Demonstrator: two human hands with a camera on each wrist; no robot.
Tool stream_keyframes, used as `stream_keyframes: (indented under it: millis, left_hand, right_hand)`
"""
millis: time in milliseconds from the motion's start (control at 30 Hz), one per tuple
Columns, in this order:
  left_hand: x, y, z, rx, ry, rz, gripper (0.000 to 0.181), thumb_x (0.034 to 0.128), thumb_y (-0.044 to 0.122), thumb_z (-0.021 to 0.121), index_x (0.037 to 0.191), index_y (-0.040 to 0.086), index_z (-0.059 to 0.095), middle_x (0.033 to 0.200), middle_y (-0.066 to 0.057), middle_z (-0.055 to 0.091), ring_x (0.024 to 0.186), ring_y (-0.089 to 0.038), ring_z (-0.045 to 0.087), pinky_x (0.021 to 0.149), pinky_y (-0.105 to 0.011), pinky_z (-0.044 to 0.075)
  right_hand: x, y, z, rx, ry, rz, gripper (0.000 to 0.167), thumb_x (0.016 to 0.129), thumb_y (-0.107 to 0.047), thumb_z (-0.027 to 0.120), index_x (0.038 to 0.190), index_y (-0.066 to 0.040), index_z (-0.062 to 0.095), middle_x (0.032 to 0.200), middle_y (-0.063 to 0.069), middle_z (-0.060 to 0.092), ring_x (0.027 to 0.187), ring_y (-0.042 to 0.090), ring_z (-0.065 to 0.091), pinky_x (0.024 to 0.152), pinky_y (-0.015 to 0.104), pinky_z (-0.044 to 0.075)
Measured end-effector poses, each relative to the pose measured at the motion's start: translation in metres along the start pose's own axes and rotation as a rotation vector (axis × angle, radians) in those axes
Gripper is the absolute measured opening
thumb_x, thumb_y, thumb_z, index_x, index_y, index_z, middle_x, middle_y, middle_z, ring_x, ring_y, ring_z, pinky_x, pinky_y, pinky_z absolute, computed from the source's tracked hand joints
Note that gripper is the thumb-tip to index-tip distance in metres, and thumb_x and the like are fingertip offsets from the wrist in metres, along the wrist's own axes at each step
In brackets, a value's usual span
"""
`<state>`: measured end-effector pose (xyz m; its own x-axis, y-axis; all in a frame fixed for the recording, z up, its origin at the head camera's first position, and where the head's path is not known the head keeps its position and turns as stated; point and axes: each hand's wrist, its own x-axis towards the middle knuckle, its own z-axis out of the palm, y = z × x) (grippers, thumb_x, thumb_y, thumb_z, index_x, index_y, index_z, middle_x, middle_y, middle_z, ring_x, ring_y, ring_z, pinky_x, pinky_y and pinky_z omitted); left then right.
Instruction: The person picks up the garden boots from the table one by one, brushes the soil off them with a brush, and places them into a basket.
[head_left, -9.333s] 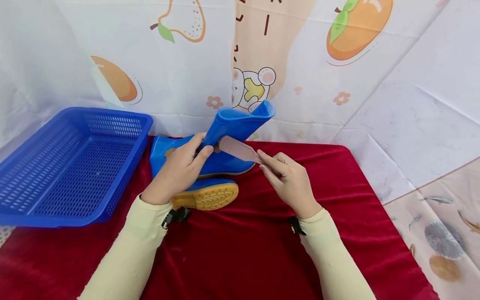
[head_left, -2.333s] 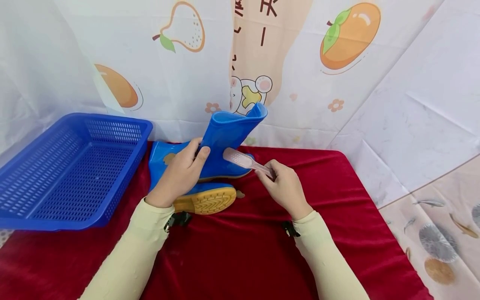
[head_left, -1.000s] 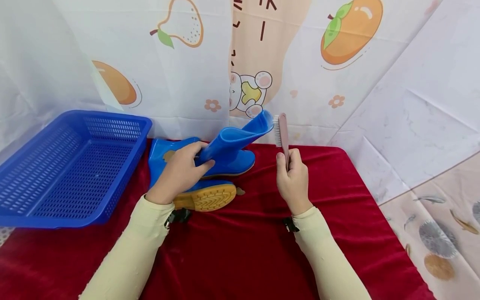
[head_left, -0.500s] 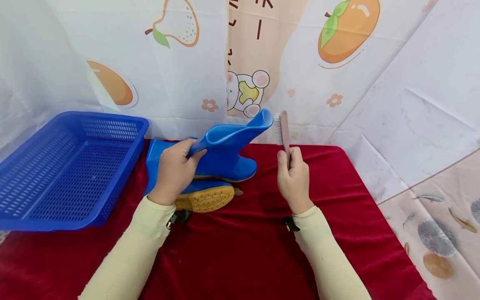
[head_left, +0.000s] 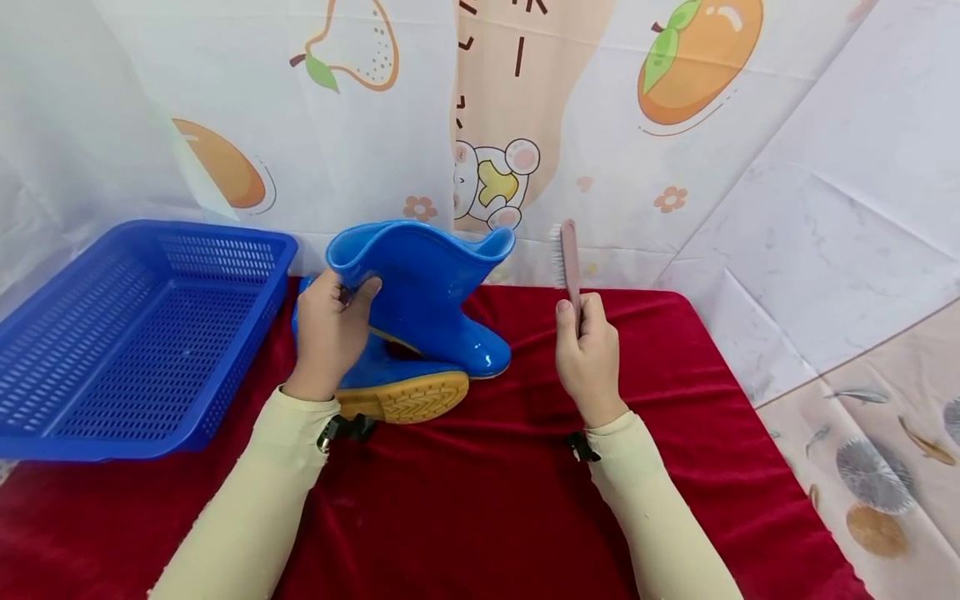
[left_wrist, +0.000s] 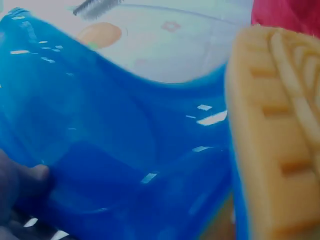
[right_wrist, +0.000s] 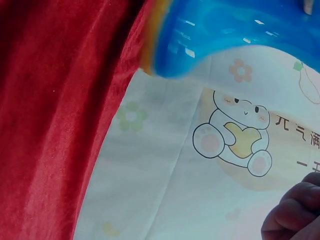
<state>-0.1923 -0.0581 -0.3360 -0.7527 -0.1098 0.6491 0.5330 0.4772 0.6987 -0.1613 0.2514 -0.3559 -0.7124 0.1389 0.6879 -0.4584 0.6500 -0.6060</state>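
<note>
A blue rubber boot (head_left: 427,287) with a yellowish sole edge leans in my left hand (head_left: 326,333), which grips its shaft near the top rim, thumb on the near side. Its toe points right, and its visible side looks plain blue. Under it lies a second blue boot on its side, its yellow treaded sole (head_left: 412,398) facing me; the held boot hides much of this one. My right hand (head_left: 591,358) holds a pink brush (head_left: 570,258) upright by the handle, white bristles toward the boot but apart from it. In the left wrist view, the thumb (left_wrist: 35,177) presses the blue rubber.
A blue perforated plastic basket (head_left: 202,421) stands at the left, with nothing visible inside. Red velvet cloth (head_left: 480,508) covers the table. Behind rises a white curtain (head_left: 600,108) printed with fruit and a cartoon bear.
My left hand has moved left along the boot's shaft toward its rim, turning the boot broadside. The brush went from the boot's side to upright and apart. A brown patch on the cloth is out of sight.
</note>
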Motion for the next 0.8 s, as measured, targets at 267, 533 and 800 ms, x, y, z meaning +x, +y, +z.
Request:
stream_keyframes:
  millis: [267,533,800]
  left_hand:
    - [0.005,-0.006,-0.010,-0.058,-0.235,-0.190,0.032,0.1017,0.006,0.060,0.133,-0.002,0.059,0.136,-0.022,0.062,0.127,-0.038,0.057,0.105,-0.060,0.047]
    - [0.009,-0.010,-0.013,-0.018,-0.209,-0.336,0.043,0.1011,0.015,0.064,0.136,-0.003,0.047,0.130,-0.023,0.058,0.122,-0.037,0.057,0.105,-0.057,0.047]
    - [0.006,-0.019,-0.003,-0.001,-0.036,-0.294,0.030,0.1005,0.017,0.069,0.122,-0.001,0.057,0.117,-0.020,0.066,0.113,-0.033,0.062,0.096,-0.050,0.047]
  right_hand:
    - [-0.001,-0.002,-0.001,-0.003,-0.014,0.006,0.027,0.108,-0.023,0.055,0.089,-0.005,0.049,0.056,0.000,0.035,0.048,0.013,0.033,0.043,0.028,0.027]
    - [-0.001,-0.001,-0.003,-0.014,-0.030,0.003,0.027,0.108,-0.025,0.055,0.090,-0.005,0.051,0.056,-0.001,0.035,0.047,0.013,0.033,0.043,0.029,0.028]
    - [0.002,0.001,-0.002,0.005,-0.033,0.001,0.027,0.108,-0.025,0.055,0.090,-0.006,0.051,0.056,-0.001,0.037,0.046,0.013,0.035,0.042,0.028,0.028]
